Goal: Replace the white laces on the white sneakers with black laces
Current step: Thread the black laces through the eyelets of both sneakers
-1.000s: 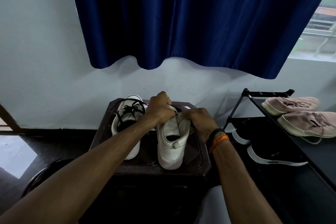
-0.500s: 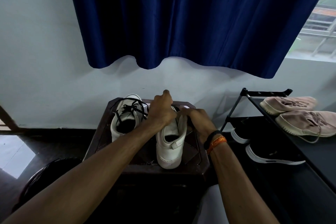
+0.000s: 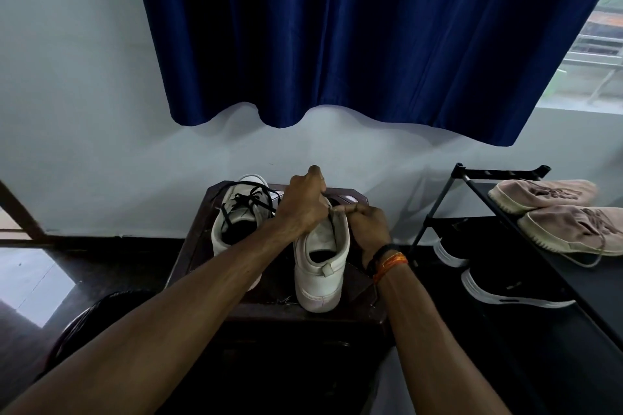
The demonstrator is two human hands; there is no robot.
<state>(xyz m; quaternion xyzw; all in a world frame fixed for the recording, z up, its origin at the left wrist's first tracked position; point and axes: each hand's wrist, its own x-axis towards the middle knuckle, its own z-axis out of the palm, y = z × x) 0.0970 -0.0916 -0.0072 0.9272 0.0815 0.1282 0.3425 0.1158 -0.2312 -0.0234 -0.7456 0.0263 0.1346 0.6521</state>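
Observation:
Two white sneakers stand on a dark wooden stool (image 3: 367,312), heels toward me. The left sneaker (image 3: 241,212) carries black laces across its top. The right sneaker (image 3: 322,266) sits under both hands. My left hand (image 3: 305,204) is curled over its front, covering the lacing area. My right hand (image 3: 369,224) is beside it on the right and pinches something thin at the upper's edge, where a dark strand shows; whether that is a lace I cannot tell. Orange and black bands circle my right wrist.
A black shoe rack (image 3: 505,178) stands at the right with beige sneakers (image 3: 556,212) on top and black shoes (image 3: 505,283) lower down. A blue curtain (image 3: 337,27) hangs above. A dark round object (image 3: 84,323) sits on the floor at the left.
Both hands stayed on the right sneaker; my left hand's knuckles rose slightly and my right hand drew in closer to the left. The sneakers have not moved.

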